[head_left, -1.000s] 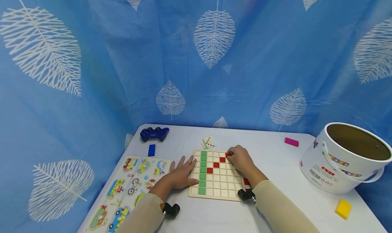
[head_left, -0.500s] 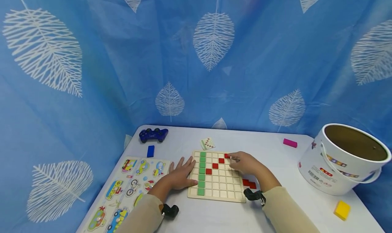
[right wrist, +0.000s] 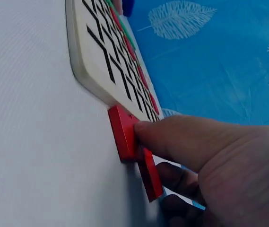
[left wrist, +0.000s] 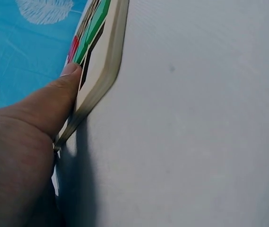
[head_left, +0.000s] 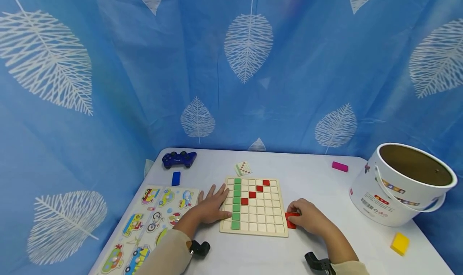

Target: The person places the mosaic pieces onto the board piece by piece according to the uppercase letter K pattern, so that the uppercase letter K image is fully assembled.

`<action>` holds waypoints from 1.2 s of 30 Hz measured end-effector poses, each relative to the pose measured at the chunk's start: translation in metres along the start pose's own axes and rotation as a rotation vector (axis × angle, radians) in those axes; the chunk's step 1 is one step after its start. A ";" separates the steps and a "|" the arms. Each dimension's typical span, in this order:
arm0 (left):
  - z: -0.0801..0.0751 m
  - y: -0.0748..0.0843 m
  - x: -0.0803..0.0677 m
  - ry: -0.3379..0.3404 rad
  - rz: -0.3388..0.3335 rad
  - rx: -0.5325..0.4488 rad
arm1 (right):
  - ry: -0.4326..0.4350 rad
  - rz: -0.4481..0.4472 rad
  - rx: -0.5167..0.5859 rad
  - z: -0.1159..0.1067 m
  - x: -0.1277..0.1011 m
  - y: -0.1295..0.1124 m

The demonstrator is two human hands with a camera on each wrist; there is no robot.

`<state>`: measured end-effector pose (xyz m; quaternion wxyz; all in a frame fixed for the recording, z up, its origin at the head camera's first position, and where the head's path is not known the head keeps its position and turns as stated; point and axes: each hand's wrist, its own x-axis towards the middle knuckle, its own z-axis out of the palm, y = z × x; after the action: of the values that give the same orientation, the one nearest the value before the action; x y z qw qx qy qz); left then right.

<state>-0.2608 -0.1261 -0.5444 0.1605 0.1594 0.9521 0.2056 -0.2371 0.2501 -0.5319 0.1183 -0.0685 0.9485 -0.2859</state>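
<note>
A wooden grid board [head_left: 253, 231] lies flat on the table, with a column of green tiles [head_left: 236, 200] near its left side. Several red tiles [head_left: 252, 195] climb in a diagonal to its upper right. My left hand [head_left: 210, 209] rests with fingers spread at the board's left edge; its thumb [left wrist: 61, 90] lies on the rim. Just off the board's right side, my right hand [head_left: 307, 216] has its thumb and curled fingers at a loose red tile [right wrist: 123, 135]. A second red tile [right wrist: 149, 175] sits against it, partly behind the thumb.
Behind the board lies a small pattern card [head_left: 243, 168]. A vehicle picture puzzle [head_left: 144, 222], a blue block [head_left: 175, 178] and a game controller [head_left: 179, 159] are on the left. To the right are a white bucket [head_left: 380, 202], a yellow block [head_left: 399, 243] and a magenta block [head_left: 340, 166].
My right hand has let go of a red tile in the top row and moved down and right to the loose red tiles. The left hand stays at the board's edge.
</note>
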 end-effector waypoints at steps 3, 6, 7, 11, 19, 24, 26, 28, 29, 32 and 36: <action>0.003 -0.001 0.001 -0.001 0.003 -0.005 | 0.000 0.021 0.035 0.001 0.001 0.000; 0.005 -0.002 0.002 -0.002 0.001 0.002 | 0.022 0.049 0.091 0.002 0.001 -0.003; 0.005 -0.002 0.003 -0.001 0.002 0.003 | 0.042 0.060 0.110 0.003 0.001 -0.005; 0.005 -0.002 0.004 -0.002 -0.002 0.014 | 0.176 0.086 0.158 0.007 0.004 -0.021; 0.002 -0.003 0.004 -0.001 -0.008 0.008 | 0.175 -0.064 0.249 0.048 0.014 -0.080; 0.005 -0.004 0.006 -0.004 -0.007 0.020 | 0.203 -0.135 0.105 0.067 0.021 -0.094; 0.006 -0.004 0.006 -0.005 -0.005 0.022 | 0.226 -0.147 0.023 0.070 0.023 -0.094; 0.006 -0.004 0.006 -0.005 -0.007 0.023 | 0.233 -0.170 -0.039 0.071 0.023 -0.094; 0.006 -0.004 0.006 -0.005 -0.010 0.023 | 0.234 -0.184 -0.064 0.071 0.023 -0.093; 0.005 -0.004 0.005 -0.001 -0.016 0.029 | 0.231 -0.236 -0.133 0.070 0.021 -0.090; 0.004 -0.004 0.005 0.000 -0.009 0.017 | 0.257 -0.200 -0.144 0.060 0.015 -0.078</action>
<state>-0.2650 -0.1263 -0.5505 0.1601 0.1565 0.9546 0.1966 -0.2307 0.1514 -0.5399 -0.0383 -0.1338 0.9623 -0.2338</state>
